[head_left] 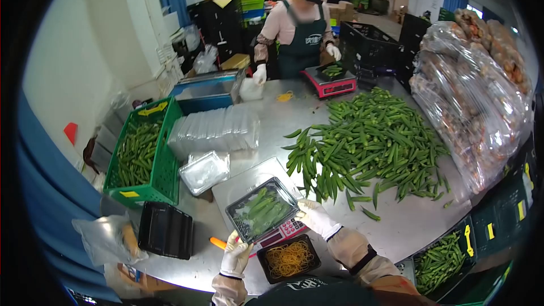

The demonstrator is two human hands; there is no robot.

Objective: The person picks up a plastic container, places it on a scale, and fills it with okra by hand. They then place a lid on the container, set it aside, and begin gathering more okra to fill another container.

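Standing at the near edge of a broad, shiny metal table (275, 116), I am facing a workroom where a co-worker (300, 37) in a dark green apron is standing beyond the far edge, behind a red digital scale (331, 88). A large heap of loose green okra (374, 141) is covering the table toward its right edge, where bulky bundles in clear plastic wrap (467, 102) are rising. Along the left edge a green plastic crate (163, 173) is holding more okra, and a row of stacked clear plastic lids (215, 130) is standing just beside it. A shallow black tray of tan rubber bands (290, 258) is sitting at the near edge, before my body.

My white-gloved left hand (235, 256) is pointing forward, fingers gripping the near corner of a rectangular black plastic tray (237, 225) with okra inside; my white-gloved right hand (318, 218) is slanting inward, fingertips grasping the right corner. That tray is lying over the metal plate (249, 175) of a second red scale (292, 228); whether they are touching, I cannot tell.
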